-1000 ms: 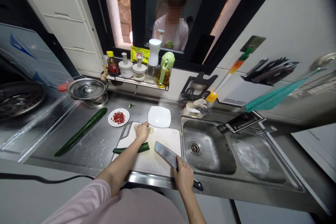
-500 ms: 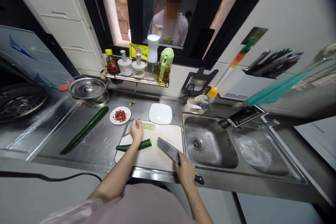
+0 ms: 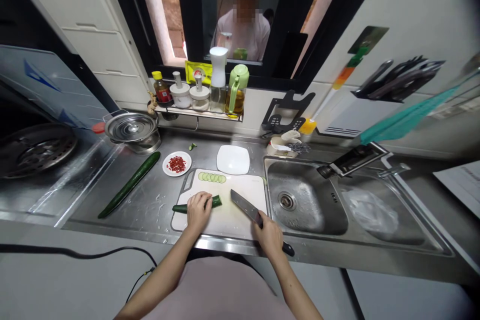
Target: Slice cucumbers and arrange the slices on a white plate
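On the white cutting board point(image 3: 240, 225) lies a cut cucumber point(image 3: 216, 201), its cut end toward the right. My left hand point(image 3: 198, 210) rests over the cucumber with fingers curled around it. In my right hand point(image 3: 270, 232) is a kitchen knife point(image 3: 243, 205), gripped by its black handle; the blade points up and left over the board, apart from the cucumber. A row of thin cucumber slices point(image 3: 212, 177) lies along the board's far edge. Beyond the board sits a white square plate point(image 3: 233, 160).
A whole cucumber point(image 3: 129, 185) and a plate of chopped red pieces point(image 3: 177, 164) lie left of the board. A lidded metal pot point(image 3: 133, 130) stands behind. On the right is a sink point(image 3: 307, 200) with a faucet point(image 3: 350, 160). Bottles and jars line a shelf point(image 3: 202, 110).
My left hand has come back from beside the slices onto the cucumber. The right hand still holds the knife over the board. The whole view has shifted slightly.
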Demonstrator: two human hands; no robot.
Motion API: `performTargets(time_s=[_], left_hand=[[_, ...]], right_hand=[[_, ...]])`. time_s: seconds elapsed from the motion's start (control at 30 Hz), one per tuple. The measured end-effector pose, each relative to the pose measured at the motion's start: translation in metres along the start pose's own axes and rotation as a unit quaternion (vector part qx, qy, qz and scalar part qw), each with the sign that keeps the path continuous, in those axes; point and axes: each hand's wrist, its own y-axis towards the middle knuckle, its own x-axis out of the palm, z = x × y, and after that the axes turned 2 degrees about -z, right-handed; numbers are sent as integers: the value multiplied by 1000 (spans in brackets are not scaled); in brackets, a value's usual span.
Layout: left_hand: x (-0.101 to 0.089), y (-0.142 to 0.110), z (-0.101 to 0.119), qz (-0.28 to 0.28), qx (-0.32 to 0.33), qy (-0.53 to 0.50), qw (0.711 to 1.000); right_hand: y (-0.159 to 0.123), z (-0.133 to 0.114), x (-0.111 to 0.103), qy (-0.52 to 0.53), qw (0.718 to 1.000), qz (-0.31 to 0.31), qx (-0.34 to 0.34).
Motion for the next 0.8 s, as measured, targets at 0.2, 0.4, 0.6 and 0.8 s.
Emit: performTargets(time_s=[0.2, 0.4, 0.6, 0.8], left_hand=[[3, 2, -5, -34, 46, 28, 998], [11, 0, -9, -71, 83, 11, 994], [16, 0, -12, -75, 100, 21, 992], [17, 3, -13, -87, 89, 52, 991]], right_hand=[[3, -9, 0, 36, 998, -48, 5], [-1, -30, -6, 29, 993, -94, -69], [-9, -59, -11, -7, 988, -120, -98], [-14, -79, -6, -4, 988, -112, -107]])
